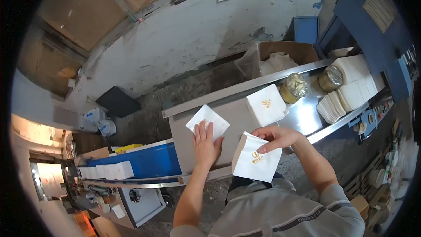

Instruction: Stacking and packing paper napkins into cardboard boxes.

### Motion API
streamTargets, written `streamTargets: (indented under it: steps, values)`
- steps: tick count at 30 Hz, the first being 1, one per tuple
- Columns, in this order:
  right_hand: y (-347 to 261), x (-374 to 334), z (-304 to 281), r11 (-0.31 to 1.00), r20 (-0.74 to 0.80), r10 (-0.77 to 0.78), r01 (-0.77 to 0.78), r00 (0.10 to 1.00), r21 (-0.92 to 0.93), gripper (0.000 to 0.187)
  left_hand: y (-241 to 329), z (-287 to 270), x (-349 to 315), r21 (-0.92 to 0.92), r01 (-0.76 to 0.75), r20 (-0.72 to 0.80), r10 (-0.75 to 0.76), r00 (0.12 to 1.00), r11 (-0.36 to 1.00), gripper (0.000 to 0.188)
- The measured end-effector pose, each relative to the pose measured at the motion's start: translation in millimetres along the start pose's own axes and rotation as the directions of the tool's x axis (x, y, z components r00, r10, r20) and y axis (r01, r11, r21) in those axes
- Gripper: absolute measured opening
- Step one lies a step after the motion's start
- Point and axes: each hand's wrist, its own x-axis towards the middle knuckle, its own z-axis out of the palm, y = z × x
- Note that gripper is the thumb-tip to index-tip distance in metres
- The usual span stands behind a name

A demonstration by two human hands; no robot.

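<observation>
My left hand (204, 145) lies flat, fingers stretched out, on a blank white paper napkin (213, 120) on the grey tabletop (184, 149). Close to my body, my right hand (277, 138) grips a small stack of white napkins (258, 166) by its upper edge, the thumb on top. A gold emblem marks its upper face. Beyond that hand, a thicker pile of napkins (265, 105) with the same gold print rests on the table.
Two round, yellowish-wrapped rolls (294, 88) and long rows of white napkins (351, 90) stand on the metal surface at right. A cardboard box (289, 50) sits behind the metal rail. At left, several white stacks (107, 170) lie on a blue conveyor belt (151, 160).
</observation>
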Motion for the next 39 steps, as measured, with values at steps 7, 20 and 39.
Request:
streamTargets:
  steps: [7, 20, 39]
  values:
    - [2, 57, 8, 0.992, -0.021, 0.040, -0.042, 0.999, -0.122, 0.054, -60, -26, -2, 0.087, -0.092, 0.028, 0.090, 0.996, 0.992, 0.058]
    - [26, 121, -9, 0.724, -0.203, 0.046, -0.172, 0.978, -0.668, 0.056, -106, -66, 56, -0.092, 0.226, 0.128, -0.213, 0.969, 0.970, 0.062]
    - [-34, 85, 62, 0.901, -0.469, -0.173, 0.331, 0.866, 0.279, 0.094, 27, -83, 36, -0.941, 0.305, 0.330, -0.202, 0.922, -0.147, 0.047]
